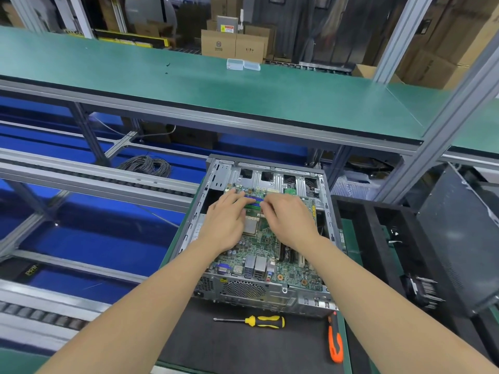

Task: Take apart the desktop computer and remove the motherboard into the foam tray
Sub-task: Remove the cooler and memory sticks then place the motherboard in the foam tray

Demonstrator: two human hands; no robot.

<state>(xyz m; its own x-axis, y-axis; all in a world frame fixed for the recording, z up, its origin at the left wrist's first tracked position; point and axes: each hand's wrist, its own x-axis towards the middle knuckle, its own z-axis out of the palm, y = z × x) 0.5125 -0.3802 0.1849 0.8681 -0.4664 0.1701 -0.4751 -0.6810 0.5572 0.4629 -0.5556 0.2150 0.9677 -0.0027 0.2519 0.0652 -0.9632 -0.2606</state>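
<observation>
Case: laid open-side up at the far end of a dark mat on the table, its vented rear face turned to the near edge.
Motherboard: seated flat inside the case, its port block at the near wall; it is not in the tray.
Memory stick: a green strip is seen standing in the slots along the board's far side, between the two hands.
Left hand: laid palm down over the board's left half; its fingers are held nearly straight and are set on the left end of the stick, with nothing gripped.
Right hand: laid palm down over the board's right half; its fingers are bent at the tips onto the right end of the stick. Whether the stick is pinched or only pressed cannot be told.
CPU socket: partly shown between the two hands.
Foam tray: black, placed just beside the case toward the table's right edge.
Black panel: tilted over the tray's right side.
Yellow screwdriver: laid on the mat just before the case, its tip pointed left.
Orange screwdriver: laid along the mat's right edge.
Shelf: a green deck is mounted above the far edge; two clear boxes are set on it.
Cable coil: seen beyond the far-left corner, among the rails.
</observation>
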